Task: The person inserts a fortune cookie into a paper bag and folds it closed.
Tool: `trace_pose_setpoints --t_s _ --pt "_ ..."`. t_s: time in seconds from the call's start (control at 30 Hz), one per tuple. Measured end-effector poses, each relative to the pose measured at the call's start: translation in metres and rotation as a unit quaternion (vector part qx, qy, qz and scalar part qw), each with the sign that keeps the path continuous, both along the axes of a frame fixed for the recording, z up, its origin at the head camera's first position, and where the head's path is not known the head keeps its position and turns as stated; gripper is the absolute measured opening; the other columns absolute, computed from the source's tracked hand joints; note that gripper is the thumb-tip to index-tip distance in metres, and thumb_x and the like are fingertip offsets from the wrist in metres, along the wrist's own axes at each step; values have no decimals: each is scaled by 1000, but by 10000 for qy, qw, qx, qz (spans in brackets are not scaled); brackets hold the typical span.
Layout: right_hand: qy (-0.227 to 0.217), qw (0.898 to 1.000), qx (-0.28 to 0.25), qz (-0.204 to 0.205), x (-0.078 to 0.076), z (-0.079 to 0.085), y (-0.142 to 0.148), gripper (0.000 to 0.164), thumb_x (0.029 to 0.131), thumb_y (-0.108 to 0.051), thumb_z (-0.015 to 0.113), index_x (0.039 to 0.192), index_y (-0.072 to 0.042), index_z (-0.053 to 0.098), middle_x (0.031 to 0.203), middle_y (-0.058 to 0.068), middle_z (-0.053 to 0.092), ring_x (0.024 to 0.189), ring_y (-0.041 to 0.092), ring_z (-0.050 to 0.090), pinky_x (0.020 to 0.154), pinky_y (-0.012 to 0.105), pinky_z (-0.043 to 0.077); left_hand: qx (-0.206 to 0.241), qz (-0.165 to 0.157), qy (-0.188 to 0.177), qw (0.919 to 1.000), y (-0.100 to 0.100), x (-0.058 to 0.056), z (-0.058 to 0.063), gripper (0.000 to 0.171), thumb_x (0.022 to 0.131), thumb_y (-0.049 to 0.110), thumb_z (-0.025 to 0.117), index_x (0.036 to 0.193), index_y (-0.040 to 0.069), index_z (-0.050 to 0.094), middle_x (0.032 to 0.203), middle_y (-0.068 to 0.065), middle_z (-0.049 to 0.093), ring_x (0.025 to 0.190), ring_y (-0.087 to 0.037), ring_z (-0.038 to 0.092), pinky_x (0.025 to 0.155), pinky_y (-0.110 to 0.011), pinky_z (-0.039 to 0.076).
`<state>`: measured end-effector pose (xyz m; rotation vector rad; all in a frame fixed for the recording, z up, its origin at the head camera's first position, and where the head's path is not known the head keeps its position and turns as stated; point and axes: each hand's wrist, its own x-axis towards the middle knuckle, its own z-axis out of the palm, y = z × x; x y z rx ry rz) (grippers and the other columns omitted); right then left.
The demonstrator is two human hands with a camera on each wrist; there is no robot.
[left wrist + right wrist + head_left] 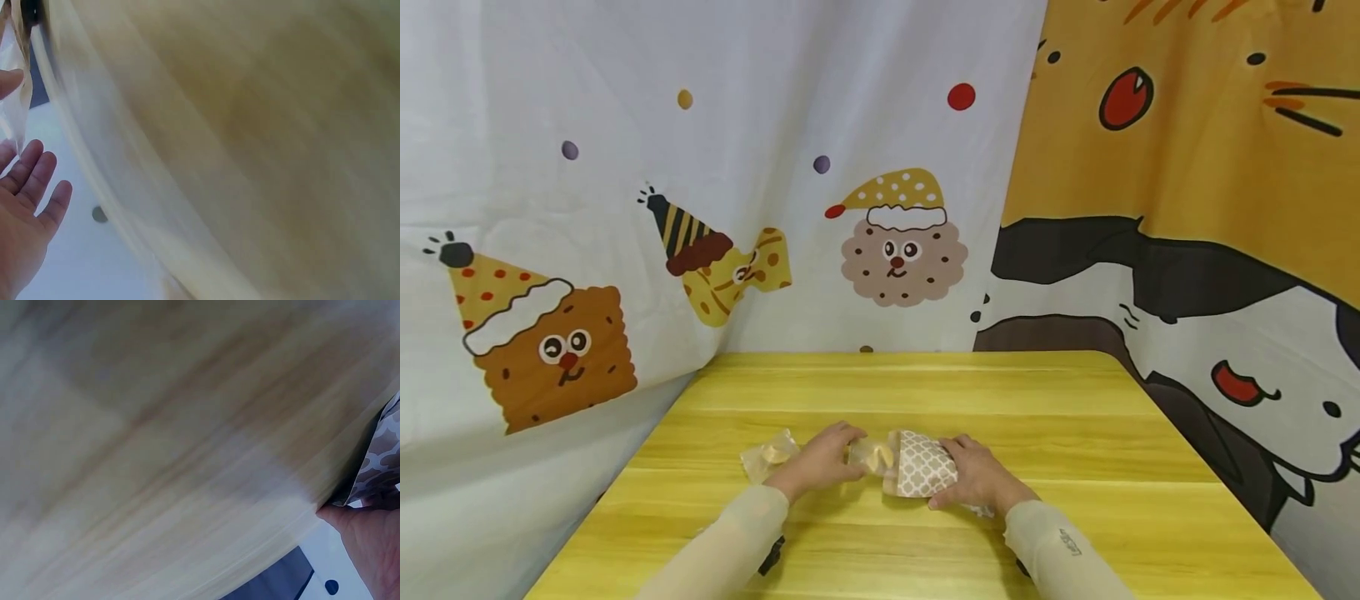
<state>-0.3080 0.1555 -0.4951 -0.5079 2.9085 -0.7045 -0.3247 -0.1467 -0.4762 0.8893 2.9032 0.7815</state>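
Observation:
My left hand (829, 454) pinches a clear plastic packet (874, 457) with a pale yellow piece inside, right at the mouth of a paper bag (927, 467). In the left wrist view, the thumb and forefinger are at the clear wrapper (14, 119), while the other fingers stick out. The bag has a white-and-tan lattice print and lies on its side, its opening towards my left hand. My right hand (976, 477) grips the bag's closed end, thumb at the near side and fingers over the far side. The bag's inside is hidden.
A second clear packet (775, 452) with a pale yellow piece lies just beyond my left wrist. Everything rests on a yellow wood-grain table (925, 383). A cloth printed with cartoon figures (775, 108) hangs behind it and along both sides.

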Motion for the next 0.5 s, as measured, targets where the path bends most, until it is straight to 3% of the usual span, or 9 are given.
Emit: trace_pose_setpoints --t_s 0.2,0.33,0.4,0.5 --pt "61 9999 -74 54 1 1 0 110 63 -60 87 149 -7 43 141 15 46 128 42 43 101 58 41 -136 -235 119 9996 20 4 0 63 86 35 76 137 4 55 120 -4 58 109 -21 58 92 -39 51" --pt "76 9999 -91 82 2 2 -1 110 64 -60 87 149 -6 42 141 15 45 128 42 43 101 58 40 596 -6 -502 9970 18 9 -5 74 90 38 73 148 3 43 134 -13 53 119 -30 54 97 -47 49" --pt "70 9999 -80 76 2 2 -1 109 65 -59 87 149 -6 42 141 15 45 129 42 43 102 58 40 1187 254 -913 9884 15 13 -8 75 93 37 70 150 2 38 134 -16 52 119 -32 54 96 -49 48" --pt "42 9999 -72 59 3 3 -1 109 64 -59 87 149 -7 43 142 15 45 129 42 42 102 58 40 2137 594 -1473 9639 12 19 -10 69 96 29 68 149 -4 36 121 -15 57 106 -31 60 86 -47 54"
